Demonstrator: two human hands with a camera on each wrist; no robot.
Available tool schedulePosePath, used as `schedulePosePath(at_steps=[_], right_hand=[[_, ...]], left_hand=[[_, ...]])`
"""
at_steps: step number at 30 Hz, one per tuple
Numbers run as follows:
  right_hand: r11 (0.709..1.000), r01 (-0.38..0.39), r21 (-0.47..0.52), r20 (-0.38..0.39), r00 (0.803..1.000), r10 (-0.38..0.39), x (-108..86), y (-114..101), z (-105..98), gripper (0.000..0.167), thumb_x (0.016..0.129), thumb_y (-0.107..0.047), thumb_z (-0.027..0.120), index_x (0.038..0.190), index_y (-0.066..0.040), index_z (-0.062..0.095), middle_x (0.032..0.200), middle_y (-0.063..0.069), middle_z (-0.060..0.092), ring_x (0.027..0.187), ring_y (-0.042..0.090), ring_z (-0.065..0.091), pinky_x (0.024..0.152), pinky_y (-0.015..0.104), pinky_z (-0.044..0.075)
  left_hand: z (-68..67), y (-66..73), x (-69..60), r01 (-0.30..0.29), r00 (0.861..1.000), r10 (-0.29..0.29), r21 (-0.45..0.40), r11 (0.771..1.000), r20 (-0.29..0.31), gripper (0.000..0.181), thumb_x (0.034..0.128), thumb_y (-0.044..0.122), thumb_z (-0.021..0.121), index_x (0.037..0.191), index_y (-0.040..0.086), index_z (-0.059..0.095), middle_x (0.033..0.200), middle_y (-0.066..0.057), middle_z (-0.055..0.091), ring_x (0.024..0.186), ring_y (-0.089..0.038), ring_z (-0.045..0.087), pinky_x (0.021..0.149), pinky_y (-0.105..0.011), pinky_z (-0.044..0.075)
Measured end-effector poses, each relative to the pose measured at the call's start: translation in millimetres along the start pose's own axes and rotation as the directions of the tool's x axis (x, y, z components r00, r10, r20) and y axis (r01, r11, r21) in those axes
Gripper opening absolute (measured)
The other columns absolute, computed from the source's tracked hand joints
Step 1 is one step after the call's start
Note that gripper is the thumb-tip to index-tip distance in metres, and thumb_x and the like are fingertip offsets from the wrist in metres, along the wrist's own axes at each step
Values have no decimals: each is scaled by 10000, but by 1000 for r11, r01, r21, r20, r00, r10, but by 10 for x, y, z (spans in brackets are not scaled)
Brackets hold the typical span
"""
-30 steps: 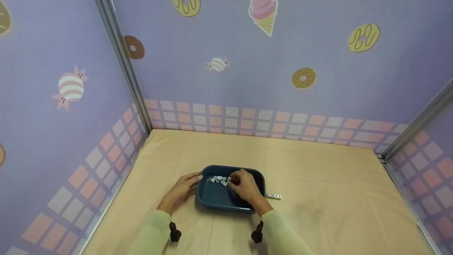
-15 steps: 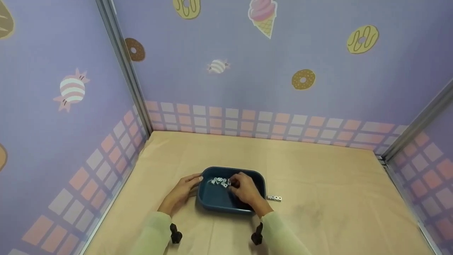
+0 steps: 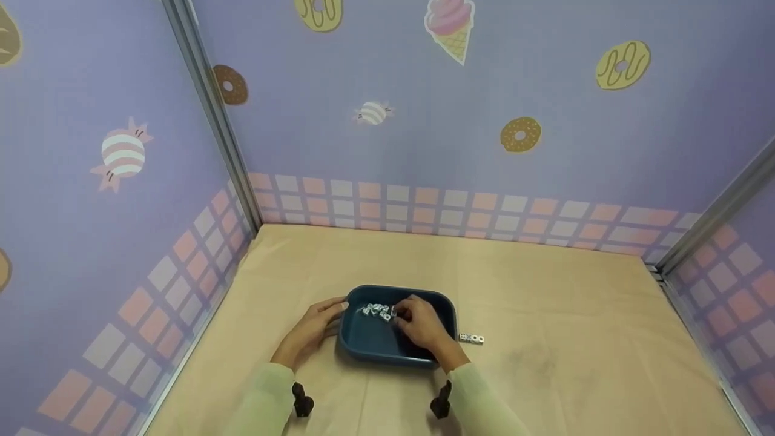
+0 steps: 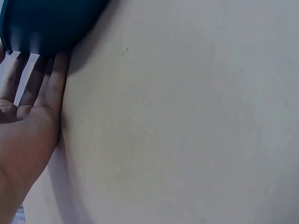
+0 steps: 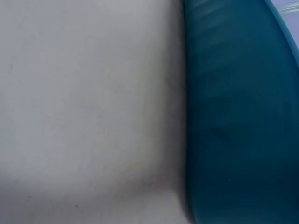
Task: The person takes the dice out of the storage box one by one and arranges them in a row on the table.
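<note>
A dark blue rectangular tray [image 3: 387, 360] with raised walls stands on the cloth-covered table. My left hand [image 3: 315, 321] holds its left wall, thumb at the rim and fairly straight fingers along the outside; the left wrist view shows these fingers under the tray wall [image 4: 51, 28]. Inside lies a cluster of small white dice [image 3: 375, 310] with dark pips. Over the tray's right half, my right hand [image 3: 419, 321] pinches a die [image 3: 393, 311] between thumb and fingers, at the cluster's right end. The right wrist view has only the tray's outer wall [image 5: 238, 116], no hand.
A short row of several dice [image 3: 471, 339] lies on the cloth just right of the tray. Beige cloth [image 3: 545, 303] covers the table. Purple walls [image 3: 424, 145] with sweets printed on them enclose it behind and at both sides.
The die at my right fingertips has turned or shifted slightly and sits a little lower. Both hands and the tray otherwise stay in place; the view has moved slightly.
</note>
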State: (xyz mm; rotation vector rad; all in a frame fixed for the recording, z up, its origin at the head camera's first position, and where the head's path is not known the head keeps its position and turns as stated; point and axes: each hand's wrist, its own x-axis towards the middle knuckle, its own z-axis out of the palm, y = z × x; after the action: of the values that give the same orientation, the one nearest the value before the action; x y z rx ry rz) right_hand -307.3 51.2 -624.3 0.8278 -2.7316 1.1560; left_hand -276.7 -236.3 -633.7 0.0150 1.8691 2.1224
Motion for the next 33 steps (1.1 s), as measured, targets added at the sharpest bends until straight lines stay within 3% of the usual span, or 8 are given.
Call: schedulePosePath(at_steps=[10, 25, 33], right_hand=[[999, -49, 1, 44, 998, 49, 2, 2, -14, 138, 952, -63, 782, 1088, -51, 771, 1013, 44, 667, 909, 176, 662, 819, 381, 587], [998, -57, -32, 58, 997, 59, 8, 20, -76, 135, 928, -20, 802, 1056, -36, 763, 961, 67, 683, 868, 196, 661, 790, 399, 581], [996, -81, -33, 83, 993, 84, 9, -11, -8, 144, 927, -20, 798, 1066, -43, 768, 971, 49, 668, 876, 169, 645, 798, 377, 575]], left_hand=[[8, 8, 28, 15, 999, -14, 46, 999, -34, 603, 1069, 374, 654, 1553, 41, 519, 1545, -178, 556, 1399, -312, 572, 1072, -407, 534], [40, 13, 73, -6, 1000, 5, 58, 998, 3, 628, 1074, 394, 642, 1566, 32, 497, 1558, -176, 543, 1417, -317, 553, 1106, -411, 507], [-12, 13, 5, 16, 1000, -15, 56, 998, -19, 605, 1070, 372, 654, 1556, 40, 514, 1548, -180, 552, 1400, -323, 569, 1092, -419, 519]])
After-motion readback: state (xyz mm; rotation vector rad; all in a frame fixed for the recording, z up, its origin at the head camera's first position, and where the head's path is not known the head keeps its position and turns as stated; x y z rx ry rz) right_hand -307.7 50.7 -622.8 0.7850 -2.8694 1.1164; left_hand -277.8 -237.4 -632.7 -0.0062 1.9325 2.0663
